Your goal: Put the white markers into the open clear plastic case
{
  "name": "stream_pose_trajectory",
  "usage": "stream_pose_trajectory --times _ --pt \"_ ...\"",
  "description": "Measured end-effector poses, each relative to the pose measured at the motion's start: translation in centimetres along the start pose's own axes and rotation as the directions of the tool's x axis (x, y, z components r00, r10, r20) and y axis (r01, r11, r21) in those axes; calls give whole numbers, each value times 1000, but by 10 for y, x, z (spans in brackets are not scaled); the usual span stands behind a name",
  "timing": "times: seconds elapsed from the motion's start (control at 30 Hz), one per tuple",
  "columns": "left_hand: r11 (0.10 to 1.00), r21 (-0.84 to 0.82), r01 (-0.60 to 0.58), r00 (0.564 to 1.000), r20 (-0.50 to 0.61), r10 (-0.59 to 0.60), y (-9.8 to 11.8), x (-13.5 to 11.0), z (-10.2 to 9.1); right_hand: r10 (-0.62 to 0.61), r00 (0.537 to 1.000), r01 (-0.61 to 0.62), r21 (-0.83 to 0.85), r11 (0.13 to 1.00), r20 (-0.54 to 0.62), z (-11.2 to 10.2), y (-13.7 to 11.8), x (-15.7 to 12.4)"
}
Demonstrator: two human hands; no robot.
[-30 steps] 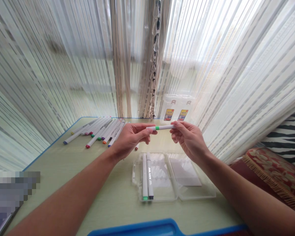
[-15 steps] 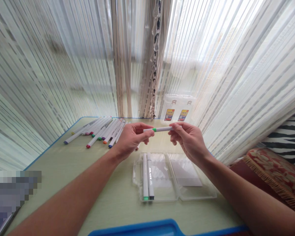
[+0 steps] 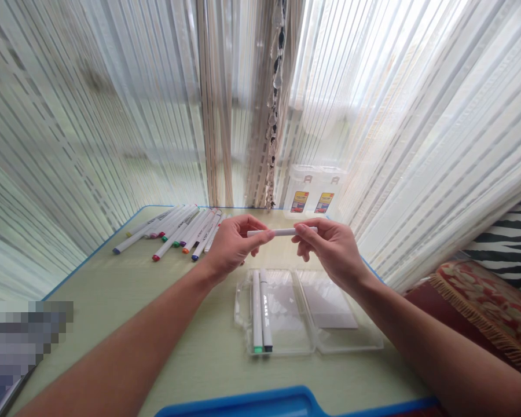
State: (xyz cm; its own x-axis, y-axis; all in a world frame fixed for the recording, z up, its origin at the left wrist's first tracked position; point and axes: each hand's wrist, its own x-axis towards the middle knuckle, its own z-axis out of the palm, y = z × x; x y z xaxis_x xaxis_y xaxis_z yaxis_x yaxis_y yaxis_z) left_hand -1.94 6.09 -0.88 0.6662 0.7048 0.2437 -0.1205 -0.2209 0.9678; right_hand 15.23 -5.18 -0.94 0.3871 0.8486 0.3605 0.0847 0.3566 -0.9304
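A white marker [image 3: 283,232] is held level above the table between my two hands. My left hand [image 3: 238,240] pinches its left end between thumb and fingers. At the other end, my right hand [image 3: 330,243] grips it the same way, thumb on the near side. Below them lies an open clear plastic case [image 3: 289,341]. In its left half, a green-ended marker [image 3: 257,315] and a black-ended marker [image 3: 266,315] lie side by side. Left of my left hand is a loose pile of white markers [image 3: 173,229] with coloured ends.
Another clear case [image 3: 315,194] with two labels stands upright at the table's back edge, against the string curtain [image 3: 169,104]. A blue tray-like edge [image 3: 243,404] crosses the front of the green table [image 3: 191,347]. Patterned fringed fabric [image 3: 490,307] is at the right.
A green band showed on the marker between my hands; now only white shows there. My right hand has shifted slightly left and down along the marker. The case and pile are unmoved.
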Motion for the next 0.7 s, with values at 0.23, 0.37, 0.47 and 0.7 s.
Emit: stream_pose_trajectory --times 0.23,0.37,0.47,0.7 --pt "998 55 -17 998 53 14 6 -5 7 54 997 -45 -158 986 54 7 -4 -5" --pt "995 96 -31 998 58 25 7 -6 8 70 996 -57 -208 976 57 8 -8 -6" --pt "995 89 -33 998 63 28 6 -5 8 93 994 -80 -183 980 60 6 -6 -5" --pt "1000 2 -1 999 37 1 1 -2 5 130 988 -128 -22 992 87 2 -1 -1"
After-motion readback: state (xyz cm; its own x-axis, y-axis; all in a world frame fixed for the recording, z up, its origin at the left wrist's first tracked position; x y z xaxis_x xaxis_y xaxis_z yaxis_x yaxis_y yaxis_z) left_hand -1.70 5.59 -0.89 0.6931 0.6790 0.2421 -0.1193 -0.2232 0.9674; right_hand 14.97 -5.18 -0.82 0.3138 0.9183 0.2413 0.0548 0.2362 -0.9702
